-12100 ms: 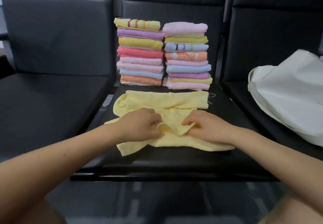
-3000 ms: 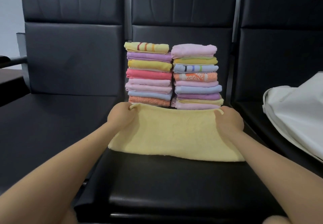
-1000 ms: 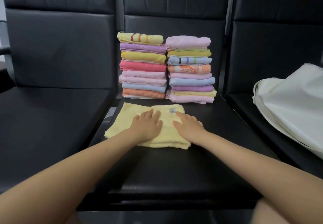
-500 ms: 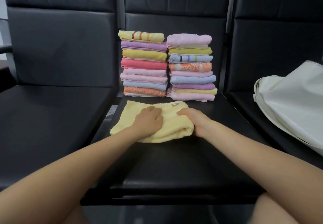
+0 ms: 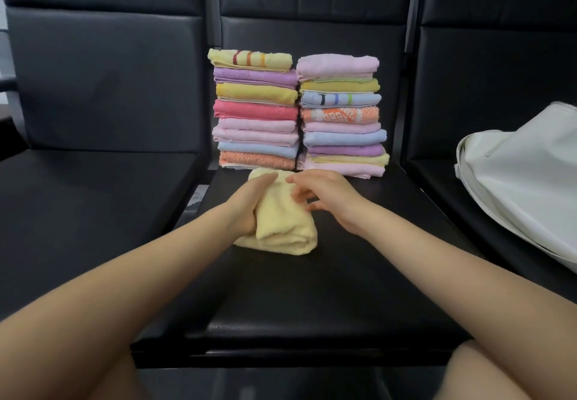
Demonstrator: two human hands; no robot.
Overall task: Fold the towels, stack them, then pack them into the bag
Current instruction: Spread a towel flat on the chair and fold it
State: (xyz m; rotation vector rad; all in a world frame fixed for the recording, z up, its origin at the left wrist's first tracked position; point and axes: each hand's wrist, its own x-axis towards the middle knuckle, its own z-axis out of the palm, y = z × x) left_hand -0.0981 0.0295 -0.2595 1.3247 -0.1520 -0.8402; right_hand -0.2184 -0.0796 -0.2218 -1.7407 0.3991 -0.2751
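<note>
Two stacks of folded towels stand side by side at the back of the middle seat [image 5: 312,290], against its backrest, and they serve as the landmark for everything else. Far to the left of the stacks lies the left seat [image 5: 93,212], black and padded like the others. The left stack [image 5: 256,109] has a yellow towel with red and orange stripes on top, and purple, yellow, red, pink, blue and orange towels below it. The right stack [image 5: 340,115] touches it or stands just beside it; a pale pink towel tops it, and under that come yellow, striped blue, patterned orange, pink, blue, purple, yellow and pink ones.

Just in front of the stacks, on the middle seat, lies the yellow towel [image 5: 281,224], folded into a thick bundle with its rolled edge facing the camera. The left hand [image 5: 249,203] is at the bundle's left side; its grip is grasping the towel, with the fingers along the top and the thumb hidden beneath. The right hand [image 5: 324,196] hovers at the bundle's right upper edge; its grip is released, fingers loosely spread and only the fingertips near or brushing the cloth.

Well to the right of the stacks, on the right seat [image 5: 443,199], the white bag [image 5: 524,174] lies on its side.
</note>
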